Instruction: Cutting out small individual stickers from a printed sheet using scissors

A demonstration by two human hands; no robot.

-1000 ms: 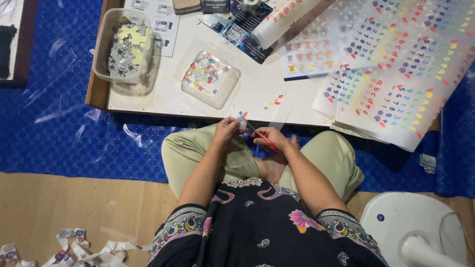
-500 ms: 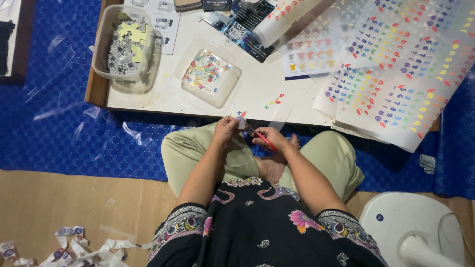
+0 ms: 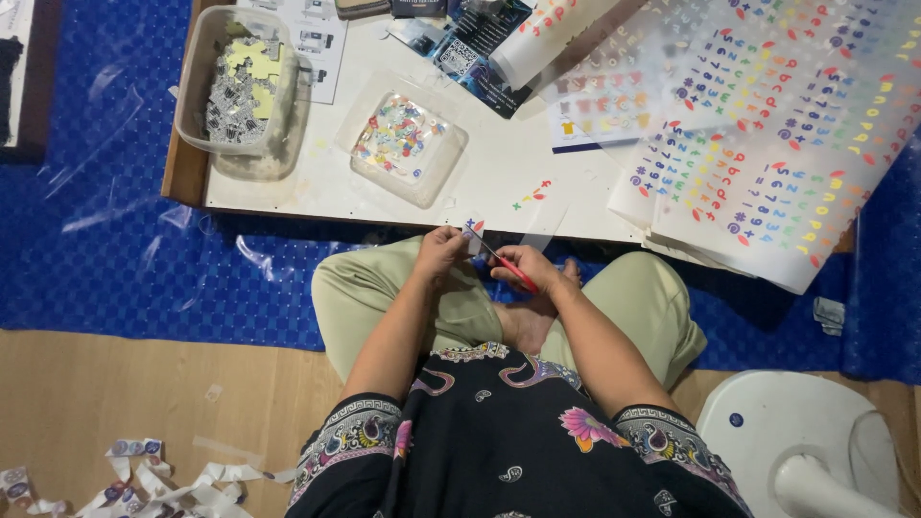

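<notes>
Left hand (image 3: pixel 439 251): fingers pinched on a small sticker piece (image 3: pixel 472 230), held just off the near edge of the low table (image 3: pixel 288 192).
Right hand (image 3: pixel 530 271): fingers curled through red-handled scissors (image 3: pixel 506 267), blades pointing to 10 o'clock at the piece.
Square dish (image 3: pixel 408 146): at 11 o'clock from the hands, full of colourful cutouts.
Clear tub (image 3: pixel 240 86): at 10 o'clock, holding yellow and grey pieces.
Sticker sheets (image 3: pixel 767 163): at 2 o'clock, overhanging the table.
Paper scraps (image 3: pixel 144 475): at 8 o'clock on the wooden floor.
</notes>
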